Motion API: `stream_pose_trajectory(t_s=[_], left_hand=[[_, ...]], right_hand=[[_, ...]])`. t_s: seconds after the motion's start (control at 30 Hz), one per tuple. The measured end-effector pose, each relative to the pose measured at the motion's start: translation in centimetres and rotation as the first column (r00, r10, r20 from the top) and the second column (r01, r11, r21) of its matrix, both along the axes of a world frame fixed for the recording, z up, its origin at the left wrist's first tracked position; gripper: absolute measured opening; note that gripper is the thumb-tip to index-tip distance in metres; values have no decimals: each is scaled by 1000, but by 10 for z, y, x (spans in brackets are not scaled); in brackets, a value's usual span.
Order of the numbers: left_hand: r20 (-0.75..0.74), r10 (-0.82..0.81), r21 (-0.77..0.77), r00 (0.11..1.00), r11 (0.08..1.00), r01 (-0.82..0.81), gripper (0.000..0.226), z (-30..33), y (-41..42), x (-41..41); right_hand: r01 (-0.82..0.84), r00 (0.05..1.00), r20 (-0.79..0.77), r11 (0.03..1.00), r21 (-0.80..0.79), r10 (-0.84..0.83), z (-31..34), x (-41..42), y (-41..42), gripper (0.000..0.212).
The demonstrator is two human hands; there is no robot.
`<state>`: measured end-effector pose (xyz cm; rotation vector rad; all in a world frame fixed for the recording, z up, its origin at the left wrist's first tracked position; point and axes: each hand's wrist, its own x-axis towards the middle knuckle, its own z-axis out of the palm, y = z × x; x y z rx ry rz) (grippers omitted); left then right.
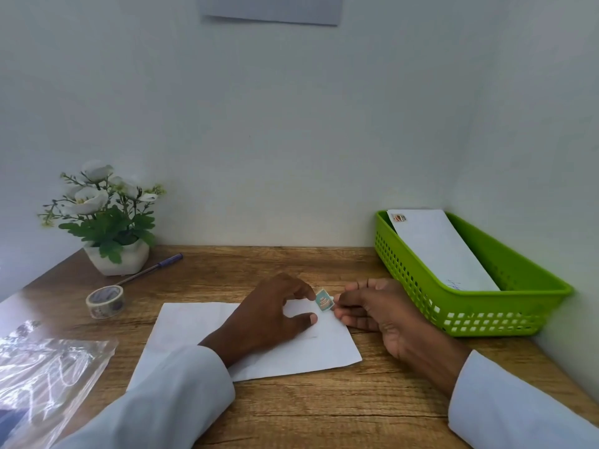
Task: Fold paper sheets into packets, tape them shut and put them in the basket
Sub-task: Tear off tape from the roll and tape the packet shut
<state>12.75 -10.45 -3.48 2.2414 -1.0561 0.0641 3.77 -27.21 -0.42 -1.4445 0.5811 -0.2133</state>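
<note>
A: What does the paper packet (194, 332) look like?

B: White, folded flat into a wide rectangle, lying on the wooden table (324, 409) in the lower middle of the frame. Its edges look crisp, and its lower right corner comes to a point. There is a faint short mark on it near the left thumb.

A: And the hands?

B: The left hand (269, 315) rests on the packet, palm down, its forefinger and thumb spread apart. The forefinger tip touches the upper left edge of a small teal sticker (324, 299). The right hand (379, 312) sits just right of it, fingers curled, pinching the sticker's right edge between thumb and fingertips.

A: Where is the sticker against the packet?

B: Over the packet's upper right corner, tilted. Whether it already lies flat on the paper I cannot tell. It carries a pale layered picture, too small to read.

A: The basket?

B: Bright green (421, 286), with perforated walls, at the right of the frame against the wall. One finished white packet (440, 251) lies slanted inside it, with a small coloured sticker at its upper left corner and some blue writing near its lower end.

A: Anything else on the table?

B: A roll of patterned tape (105, 301) at the left, a purple pen (152, 270) behind it, a white pot of white flowers (107, 218) at the far left, and a clear plastic bag (48, 377) at the lower left corner.
</note>
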Motion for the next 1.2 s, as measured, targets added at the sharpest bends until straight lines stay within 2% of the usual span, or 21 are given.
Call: stream_pose_trajectory(t_s=[0.23,0.5,0.67,0.77,0.87,0.9,0.97,1.1,1.2], left_hand=[[30,-8,45,1000,999,7,28,-4,-1,2],[33,-15,102,999,995,11,30,-3,0,1],[37,-19,130,999,991,14,30,-1,-1,-2],[36,-17,149,999,989,12,30,0,-1,-2],[16,-7,144,1000,990,5,27,-1,-2,-2],[14,0,123,1000,992,-1,25,-2,-3,-1],[4,28,77,1000,997,-29,19,-3,-6,-2],[-8,89,67,996,994,-88,18,-3,-11,-5],[-10,109,69,994,992,-108,18,-3,-12,-6]], right_hand=[[-26,1000,0,999,-40,26,0,-2,1,19],[-20,998,58,991,-131,28,-6,-5,2,29],[-34,995,83,967,-252,56,-9,-5,2,31],[-22,993,95,886,-463,74,-15,-3,2,25],[-2,990,93,686,-728,102,-21,1,2,18],[3,989,91,613,-790,113,-23,1,2,18],[4,985,93,529,-848,142,-24,1,1,18],[-6,981,87,478,-878,172,-25,1,0,22],[-24,980,82,510,-860,184,-24,2,-1,25]])
